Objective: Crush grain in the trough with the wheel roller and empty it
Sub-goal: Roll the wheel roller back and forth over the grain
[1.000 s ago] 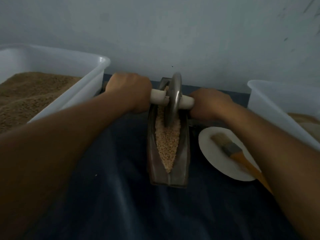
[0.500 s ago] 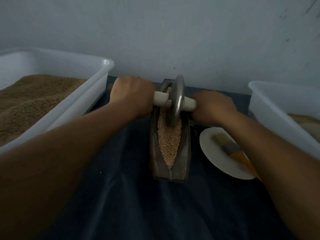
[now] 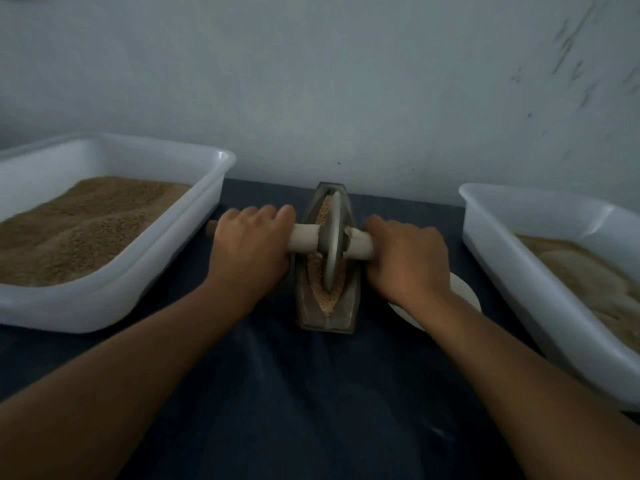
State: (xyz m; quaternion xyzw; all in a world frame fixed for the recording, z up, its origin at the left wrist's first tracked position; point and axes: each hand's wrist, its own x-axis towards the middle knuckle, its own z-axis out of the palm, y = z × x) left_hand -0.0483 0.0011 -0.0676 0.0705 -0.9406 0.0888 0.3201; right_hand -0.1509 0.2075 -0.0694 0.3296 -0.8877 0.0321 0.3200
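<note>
We judge the crushing to be under way and the emptying not yet begun: the grain (image 3: 316, 271) lies heaped along the metal trough (image 3: 327, 317), and it looks coarse and whole rather than ground fine, though the dim light makes that hard to settle. The trough stands on the dark cloth (image 3: 294, 393) in the middle of the table, its long axis pointing away from us, with the wheel roller (image 3: 330, 244) upright in its groove, the disc's lower edge sunk in the grain toward the near half. Our left hand (image 3: 249, 251) is clenched round the pale handle on its side of the disc, and our right hand (image 3: 405, 258) is clenched round the other end. We count one trough, one roller, two hands. Farther out are two white plastic tubs: the left tub (image 3: 194, 233) filled with brown grain, the right tub (image 3: 502, 244) holding paler meal. One white plate (image 3: 465, 294) shows partly behind the right wrist.
</note>
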